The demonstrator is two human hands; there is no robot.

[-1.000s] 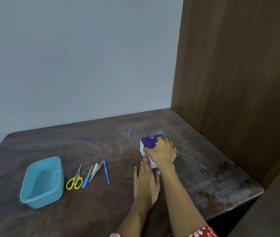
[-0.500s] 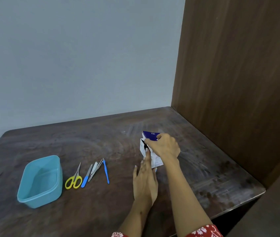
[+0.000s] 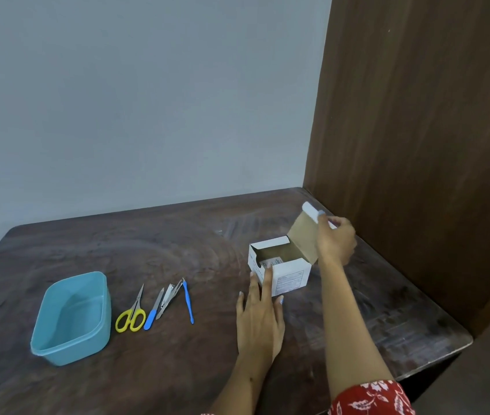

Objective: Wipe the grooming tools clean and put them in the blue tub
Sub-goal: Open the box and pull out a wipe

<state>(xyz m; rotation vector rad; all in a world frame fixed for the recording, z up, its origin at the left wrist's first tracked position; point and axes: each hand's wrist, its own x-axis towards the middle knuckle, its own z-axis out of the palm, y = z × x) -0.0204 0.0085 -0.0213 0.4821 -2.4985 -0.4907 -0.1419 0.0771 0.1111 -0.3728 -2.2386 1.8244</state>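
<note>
The grooming tools [image 3: 155, 304] lie untouched in a row just right of the blue tub [image 3: 71, 319], which holds nothing. The change is at the white box [image 3: 279, 269]: its lid, shut a moment ago, now stands open, pinched by the right hand [image 3: 335, 242]. The left hand [image 3: 260, 313] steadies the box with straight fingers. Probably wipes come out next.

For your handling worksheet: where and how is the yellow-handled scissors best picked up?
Probably by the yellow loops, coming from above on the near side. The scissors lie flat with the blades pointing away, and the blue tub crowds their left.
</note>
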